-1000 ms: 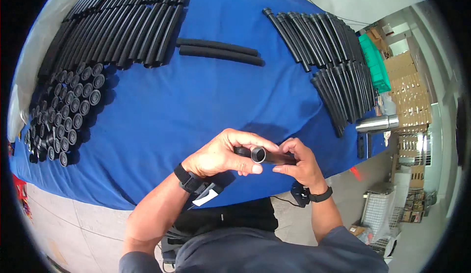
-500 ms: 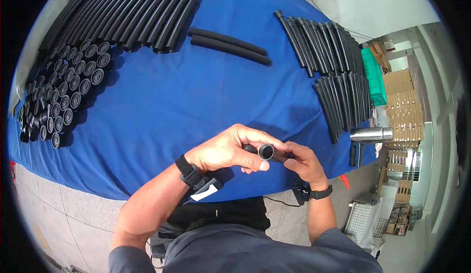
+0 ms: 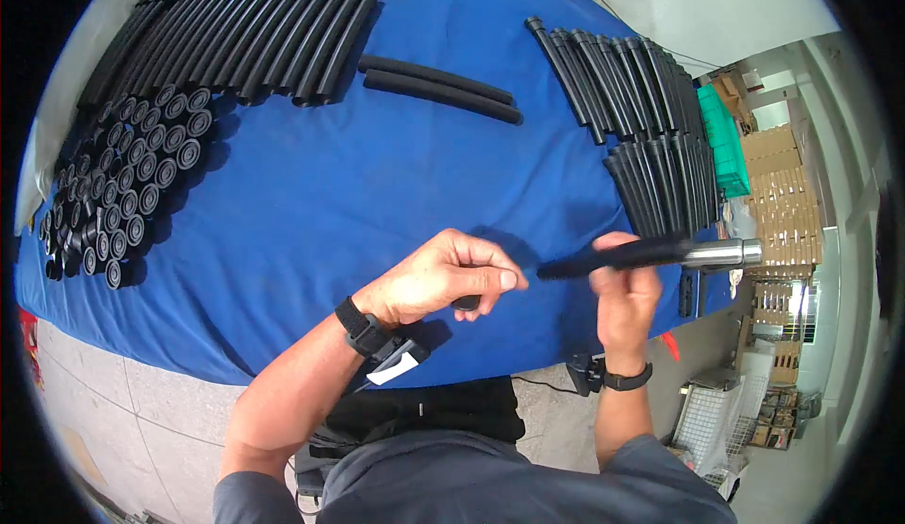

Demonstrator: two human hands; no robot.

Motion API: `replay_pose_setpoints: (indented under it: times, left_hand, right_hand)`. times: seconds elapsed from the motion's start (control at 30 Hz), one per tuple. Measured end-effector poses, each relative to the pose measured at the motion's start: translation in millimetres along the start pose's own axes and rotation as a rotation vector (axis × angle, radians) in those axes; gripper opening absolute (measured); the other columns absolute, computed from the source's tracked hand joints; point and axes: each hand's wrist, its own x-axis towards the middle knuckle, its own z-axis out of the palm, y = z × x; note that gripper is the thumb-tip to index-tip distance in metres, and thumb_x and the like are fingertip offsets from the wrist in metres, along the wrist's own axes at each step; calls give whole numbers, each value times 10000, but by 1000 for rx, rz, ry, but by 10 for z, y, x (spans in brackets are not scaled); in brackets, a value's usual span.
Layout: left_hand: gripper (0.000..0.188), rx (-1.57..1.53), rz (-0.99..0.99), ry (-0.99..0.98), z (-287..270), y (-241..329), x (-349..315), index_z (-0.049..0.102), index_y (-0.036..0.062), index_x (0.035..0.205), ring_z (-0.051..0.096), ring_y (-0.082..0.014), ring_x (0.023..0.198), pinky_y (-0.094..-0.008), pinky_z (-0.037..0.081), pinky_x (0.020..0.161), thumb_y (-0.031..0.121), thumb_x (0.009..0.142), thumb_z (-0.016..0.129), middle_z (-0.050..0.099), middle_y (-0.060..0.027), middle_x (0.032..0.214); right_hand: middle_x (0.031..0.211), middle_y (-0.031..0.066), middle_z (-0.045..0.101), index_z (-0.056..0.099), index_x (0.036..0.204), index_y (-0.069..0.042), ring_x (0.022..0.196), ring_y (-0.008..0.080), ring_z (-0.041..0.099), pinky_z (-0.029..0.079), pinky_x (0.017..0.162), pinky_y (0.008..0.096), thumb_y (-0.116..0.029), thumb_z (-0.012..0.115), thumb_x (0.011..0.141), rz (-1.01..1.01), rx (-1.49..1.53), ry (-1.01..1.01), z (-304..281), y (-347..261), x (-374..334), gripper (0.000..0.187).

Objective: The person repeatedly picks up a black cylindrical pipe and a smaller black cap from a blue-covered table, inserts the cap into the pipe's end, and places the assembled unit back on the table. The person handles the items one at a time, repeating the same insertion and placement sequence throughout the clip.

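My left hand (image 3: 452, 281) is curled above the near part of the blue cloth, its fingers closed round a small dark piece (image 3: 467, 303). Most of that piece is hidden in the palm. To the right, my right hand (image 3: 624, 302) grips a black tube (image 3: 617, 255), which lies nearly level and is smeared by motion. The tube's left end points toward my left fingertips, with a gap between. Its right end overlaps a shiny silver cylinder (image 3: 721, 253) at the table's right edge; whether they touch I cannot tell.
Blue cloth (image 3: 330, 204) covers the table. Rows of black tubes (image 3: 273, 34) lie at the far left, above several round ringed caps (image 3: 146, 166). Two dark foam tubes (image 3: 438, 95) lie far centre. Capped black tubes (image 3: 613, 81) lie right, near a green crate (image 3: 723, 142).
My right hand has moved right and turned the black tube sideways, away from my left hand. The tube's open end no longer faces me. My left hand stays nearly in place.
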Motion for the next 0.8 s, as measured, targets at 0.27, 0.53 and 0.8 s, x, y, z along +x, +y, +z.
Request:
replay_pose_setpoints:
  times: [0.27,0.53,0.8]
  left_hand:
    - [479,92,48,47,73,8,58,564,89,1437,576,-81,670,-248,479,589,115,975,684,662,-19,840]
    - [469,101,83,51,104,23,35,637,118,1377,573,-50,688,-234,492,616,70,925,749,652,27,838]
    - [410,83,111,65,88,-19,47,644,81,1260,574,-50,679,-233,487,601,93,884,806,670,15,862]
  right_hand:
    - [1100,143,735,657,1171,7,1013,266,722,626,892,373,-212,667,1001,743,1366,227,54,507,-248,278]
    - [892,97,712,667,1026,-25,782,190,692,561,677,279,-283,683,999,999,1172,9,134,462,-442,260]
    - [928,92,624,590,1090,-17,866,232,648,532,785,368,-122,882,756,-260,-613,-70,178,71,-143,456]
